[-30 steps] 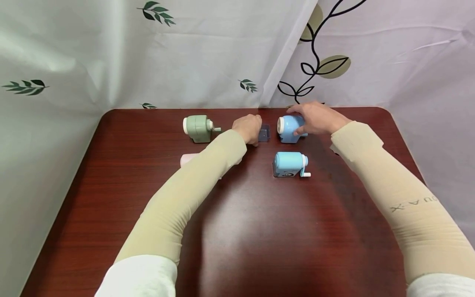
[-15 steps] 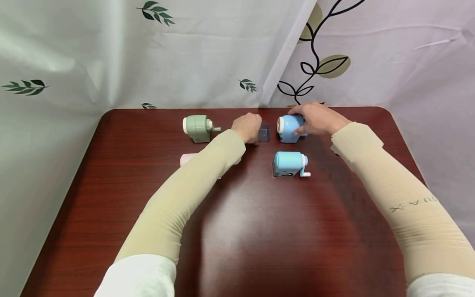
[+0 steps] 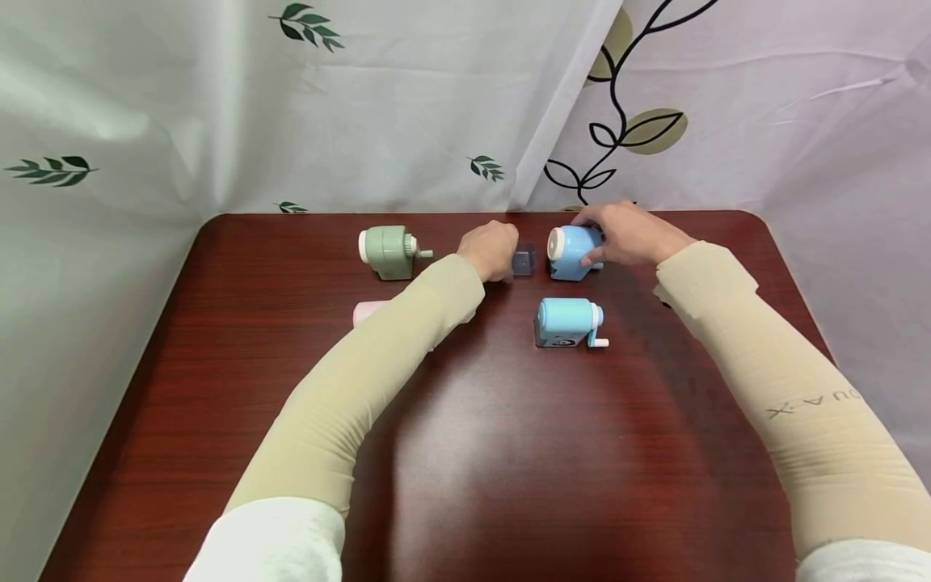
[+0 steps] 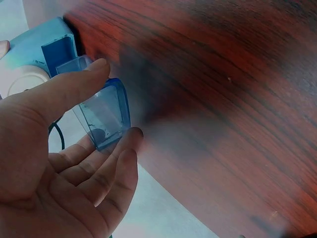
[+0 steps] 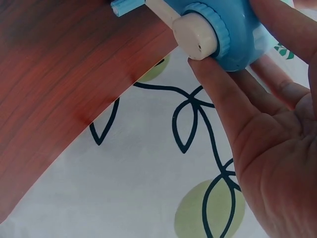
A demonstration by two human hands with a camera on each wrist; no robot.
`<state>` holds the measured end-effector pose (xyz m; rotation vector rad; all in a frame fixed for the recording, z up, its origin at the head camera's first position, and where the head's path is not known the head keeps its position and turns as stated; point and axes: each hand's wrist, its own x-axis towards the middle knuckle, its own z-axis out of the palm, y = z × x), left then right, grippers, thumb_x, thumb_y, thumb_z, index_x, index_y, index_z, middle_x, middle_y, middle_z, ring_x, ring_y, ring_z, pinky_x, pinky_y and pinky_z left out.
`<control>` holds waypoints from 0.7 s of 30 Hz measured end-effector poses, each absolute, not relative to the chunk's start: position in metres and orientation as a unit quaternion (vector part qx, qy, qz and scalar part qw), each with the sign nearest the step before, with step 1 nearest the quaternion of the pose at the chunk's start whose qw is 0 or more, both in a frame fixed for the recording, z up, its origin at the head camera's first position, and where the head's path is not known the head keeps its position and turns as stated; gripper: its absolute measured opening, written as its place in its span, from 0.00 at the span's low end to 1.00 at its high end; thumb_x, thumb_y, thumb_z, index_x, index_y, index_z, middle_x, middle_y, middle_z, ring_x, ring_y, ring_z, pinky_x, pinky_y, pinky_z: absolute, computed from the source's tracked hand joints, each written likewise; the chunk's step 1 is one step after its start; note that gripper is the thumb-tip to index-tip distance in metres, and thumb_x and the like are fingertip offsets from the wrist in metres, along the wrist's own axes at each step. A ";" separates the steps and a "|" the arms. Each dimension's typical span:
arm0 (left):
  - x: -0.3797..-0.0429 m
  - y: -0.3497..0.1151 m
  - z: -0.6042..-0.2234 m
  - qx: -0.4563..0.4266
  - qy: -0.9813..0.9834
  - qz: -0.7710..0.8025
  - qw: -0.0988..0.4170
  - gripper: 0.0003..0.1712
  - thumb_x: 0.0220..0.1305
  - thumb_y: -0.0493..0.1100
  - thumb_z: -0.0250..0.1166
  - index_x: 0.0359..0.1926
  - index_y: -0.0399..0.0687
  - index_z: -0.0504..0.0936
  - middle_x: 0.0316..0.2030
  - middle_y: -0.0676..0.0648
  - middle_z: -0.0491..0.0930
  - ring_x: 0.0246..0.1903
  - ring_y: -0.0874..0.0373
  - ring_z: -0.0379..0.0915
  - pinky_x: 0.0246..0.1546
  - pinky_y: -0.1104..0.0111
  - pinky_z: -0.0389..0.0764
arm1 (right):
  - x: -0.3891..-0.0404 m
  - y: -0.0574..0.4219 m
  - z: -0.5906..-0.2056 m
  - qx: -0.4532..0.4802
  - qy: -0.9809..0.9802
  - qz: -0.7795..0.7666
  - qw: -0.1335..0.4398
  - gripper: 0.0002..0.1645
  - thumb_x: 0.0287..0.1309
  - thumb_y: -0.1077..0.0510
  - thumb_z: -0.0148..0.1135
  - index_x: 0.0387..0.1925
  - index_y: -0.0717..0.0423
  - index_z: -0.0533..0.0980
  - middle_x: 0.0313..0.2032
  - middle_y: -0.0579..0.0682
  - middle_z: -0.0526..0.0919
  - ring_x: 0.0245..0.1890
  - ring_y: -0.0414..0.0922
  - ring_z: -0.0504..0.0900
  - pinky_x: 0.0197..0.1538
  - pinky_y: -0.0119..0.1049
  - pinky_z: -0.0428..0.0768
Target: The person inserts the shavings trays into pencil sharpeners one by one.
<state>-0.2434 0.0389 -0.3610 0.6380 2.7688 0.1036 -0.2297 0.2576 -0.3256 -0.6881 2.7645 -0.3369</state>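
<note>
My left hand [image 3: 489,250] pinches a clear bluish plastic shavings drawer [image 4: 106,116] between thumb and fingers. My right hand [image 3: 627,233] grips a blue crank pencil sharpener [image 3: 572,252] from its right side, at the back of the table. In the left wrist view, the drawer's far end lies right at the dark square slot in the sharpener's body. The right wrist view shows a fingertip beside the sharpener's white crank hub [image 5: 195,37], with the crank handle [image 5: 128,6] pointing away from the hand.
A light-blue crank sharpener [image 3: 566,322] stands in front of the blue one. Back left is a green sharpener [image 3: 390,252]. A pink object [image 3: 367,312] is mostly hidden under my left forearm. Behind the table's [image 3: 509,453] back edge hangs a patterned white curtain [image 3: 407,113].
Both hands have shifted slightly to the right, carrying the drawer and the blue sharpener along. The sharpener's white front has turned a little toward the viewer. The other sharpeners have stayed put.
</note>
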 end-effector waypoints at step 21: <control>-0.241 0.056 -0.358 0.237 0.960 0.027 0.148 0.17 0.48 0.47 0.70 0.40 0.50 0.77 0.35 0.52 0.77 0.32 0.59 0.72 0.27 0.63 0.77 | -0.232 0.264 -0.329 -0.231 0.954 -0.133 0.141 0.35 0.47 0.56 0.72 0.56 0.64 0.70 0.49 0.64 0.77 0.47 0.55 0.75 0.49 0.49 0.72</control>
